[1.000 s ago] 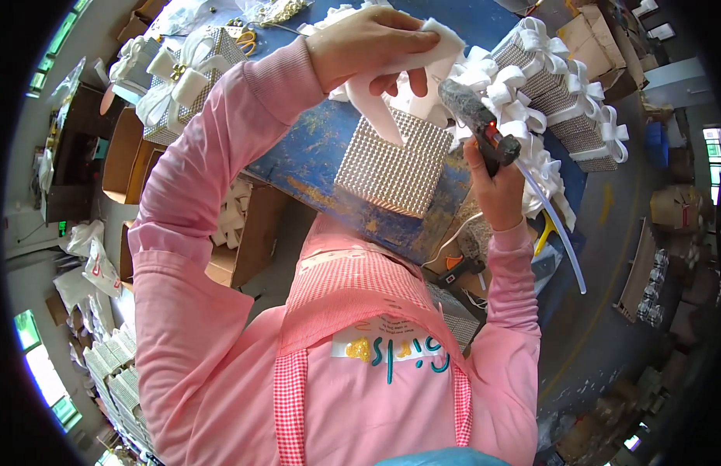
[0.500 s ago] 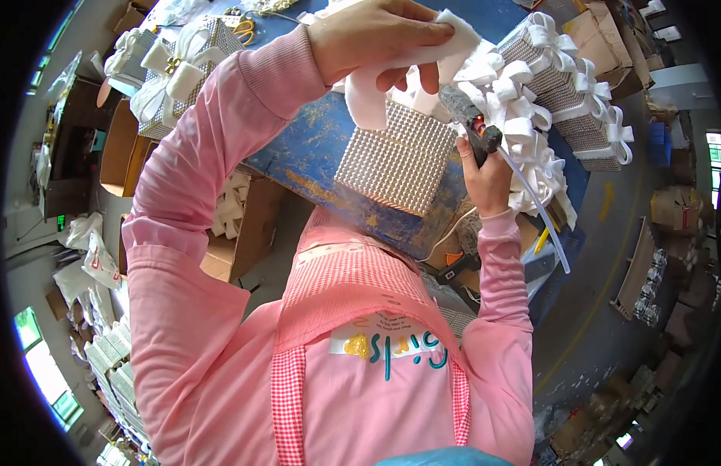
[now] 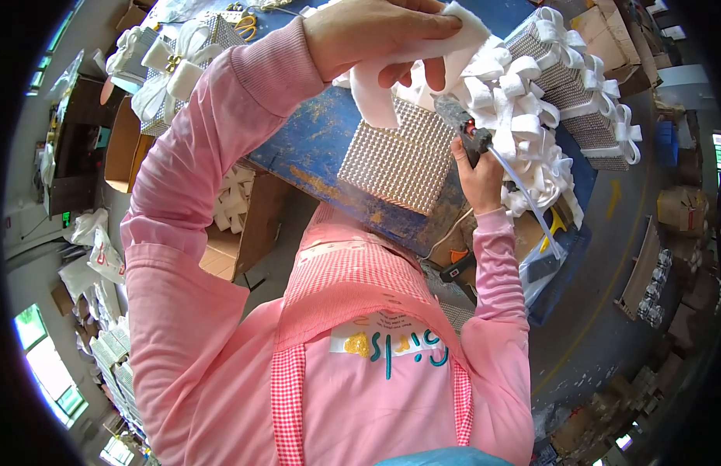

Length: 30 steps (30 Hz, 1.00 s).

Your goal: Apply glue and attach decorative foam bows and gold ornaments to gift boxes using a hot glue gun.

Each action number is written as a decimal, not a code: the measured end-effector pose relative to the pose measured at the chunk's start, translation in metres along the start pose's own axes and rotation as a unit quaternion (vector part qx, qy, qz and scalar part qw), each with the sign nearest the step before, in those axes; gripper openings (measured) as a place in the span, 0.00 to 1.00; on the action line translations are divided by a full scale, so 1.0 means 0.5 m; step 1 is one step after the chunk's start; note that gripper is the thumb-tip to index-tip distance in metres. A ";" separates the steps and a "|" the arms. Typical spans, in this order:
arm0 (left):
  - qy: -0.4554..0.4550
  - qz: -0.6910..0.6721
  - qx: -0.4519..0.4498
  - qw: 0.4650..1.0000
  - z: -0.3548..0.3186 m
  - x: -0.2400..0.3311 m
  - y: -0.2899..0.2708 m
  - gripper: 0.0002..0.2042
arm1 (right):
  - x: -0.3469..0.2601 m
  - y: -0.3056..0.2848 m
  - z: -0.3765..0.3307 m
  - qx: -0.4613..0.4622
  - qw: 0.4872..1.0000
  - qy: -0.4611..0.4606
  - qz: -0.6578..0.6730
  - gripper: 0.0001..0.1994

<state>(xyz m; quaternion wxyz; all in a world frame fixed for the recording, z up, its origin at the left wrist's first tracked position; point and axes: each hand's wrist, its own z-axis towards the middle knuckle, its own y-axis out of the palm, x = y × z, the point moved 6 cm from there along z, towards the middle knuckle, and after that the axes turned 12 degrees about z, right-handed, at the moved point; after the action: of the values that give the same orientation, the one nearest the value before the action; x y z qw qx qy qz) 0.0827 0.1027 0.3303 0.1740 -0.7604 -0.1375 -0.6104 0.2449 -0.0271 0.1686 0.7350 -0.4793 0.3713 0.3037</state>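
Observation:
My left hand (image 3: 368, 33) is raised over the table, its thumb and fingers closed on a soft white fabric strip (image 3: 374, 95). One end of the strip droops over the top of a box (image 3: 393, 165) covered in rows of silvery beads. To the right, my right hand (image 3: 483, 183) grips a dark glue gun (image 3: 475, 140), with a long translucent glue stick (image 3: 523, 190) trailing from its back. The gun's grey, crusted nozzle points up and left, below the strip; whether they touch I cannot tell. My left hand hides part of the strip.
White looped bows (image 3: 523, 116) are heaped right of my right hand. Finished bow-topped boxes (image 3: 589, 97) stand behind them, and more (image 3: 178, 70) stand far left. Yellow-handled scissors (image 3: 245, 28) lie on the blue table (image 3: 302, 144). An open carton (image 3: 255, 225) sits below its edge.
The glue gun has shifted left and slightly down in my right hand, its stick swinging left. My left hand still holds the strip, whose hanging end appears a little farther right.

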 end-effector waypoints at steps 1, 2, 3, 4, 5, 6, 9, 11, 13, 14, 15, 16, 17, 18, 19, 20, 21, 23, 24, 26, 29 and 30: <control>-0.002 0.011 0.003 1.000 -0.002 0.001 0.000 0.18 | -0.005 -0.002 -0.001 -0.001 1.000 0.004 0.005 0.18; -0.002 0.022 0.005 1.000 -0.003 0.003 0.000 0.18 | -0.013 -0.005 0.000 0.008 1.000 0.002 0.006 0.17; -0.002 0.022 0.005 1.000 -0.003 0.003 0.002 0.18 | -0.010 -0.006 0.001 0.008 1.000 0.002 0.006 0.17; -0.005 0.019 0.004 1.000 -0.004 0.002 0.003 0.18 | -0.002 -0.003 0.003 0.000 1.000 0.008 -0.020 0.17; -0.008 0.017 0.003 1.000 -0.003 0.003 0.003 0.18 | 0.006 0.001 0.005 -0.006 0.999 0.013 -0.045 0.18; -0.007 0.017 0.003 1.000 -0.003 0.002 0.003 0.18 | 0.013 0.006 0.006 -0.006 0.999 0.013 -0.045 0.18; -0.004 0.023 -0.005 1.000 -0.002 0.001 0.004 0.19 | 0.058 0.023 -0.002 0.011 0.993 0.026 -0.118 0.21; -0.030 -0.029 -0.040 0.998 -0.010 0.004 0.008 0.15 | 0.076 0.034 -0.006 0.017 0.993 0.019 -0.118 0.21; 0.005 0.046 -0.001 0.999 -0.013 -0.008 0.009 0.17 | 0.085 0.044 -0.008 0.023 0.993 0.010 -0.118 0.21; 0.041 0.121 0.034 0.991 -0.015 -0.005 0.009 0.20 | 0.093 0.048 -0.010 0.015 0.991 0.022 -0.135 0.21; 0.042 0.121 0.032 0.991 -0.019 -0.004 0.015 0.20 | 0.099 0.051 -0.011 0.007 0.988 0.033 -0.151 0.21; 0.043 0.124 0.046 0.990 -0.026 -0.001 0.018 0.20 | 0.102 0.054 -0.011 0.001 0.988 0.044 -0.145 0.21; 0.043 0.127 0.060 0.989 -0.033 0.002 0.023 0.19 | 0.105 0.052 -0.013 0.004 0.988 0.046 -0.146 0.21; 0.038 0.126 0.055 0.990 -0.042 0.006 0.031 0.19 | 0.116 0.053 -0.016 -0.011 0.987 0.082 -0.135 0.21; 0.028 0.116 0.045 0.992 -0.050 0.001 0.037 0.19 | 0.128 0.054 -0.023 -0.025 0.985 0.118 -0.122 0.20; 0.017 0.107 0.038 0.993 -0.066 -0.005 0.044 0.19 | 0.148 0.056 -0.034 -0.028 0.986 0.155 -0.059 0.21; 0.011 0.082 0.045 0.996 -0.086 -0.012 0.056 0.20 | 0.145 0.053 -0.043 -0.017 0.985 0.168 0.029 0.20; -0.042 0.053 0.016 0.998 -0.133 -0.052 0.076 0.19 | 0.109 0.039 -0.071 -0.001 0.963 0.201 0.179 0.16; -0.075 0.024 0.022 0.997 -0.159 -0.072 0.098 0.20 | 0.113 0.034 -0.096 0.033 0.950 0.223 0.215 0.16; -0.065 -0.010 0.005 0.998 -0.208 -0.132 0.141 0.19 | 0.122 0.039 -0.143 0.097 0.926 0.241 0.273 0.17; -0.153 -0.065 -0.021 0.986 -0.282 -0.225 0.222 0.18 | 0.125 0.071 -0.205 0.156 0.917 0.289 0.227 0.17; -0.138 -0.069 -0.024 0.988 -0.294 -0.245 0.248 0.17 | 0.147 0.079 -0.228 0.165 0.927 0.297 0.162 0.17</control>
<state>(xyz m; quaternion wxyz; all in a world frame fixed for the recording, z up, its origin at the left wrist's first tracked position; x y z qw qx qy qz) -0.0211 -0.0725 0.2274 0.0925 -0.8303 -0.1973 -0.5130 0.2240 -0.1127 0.0579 0.6006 -0.3530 0.6898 0.1971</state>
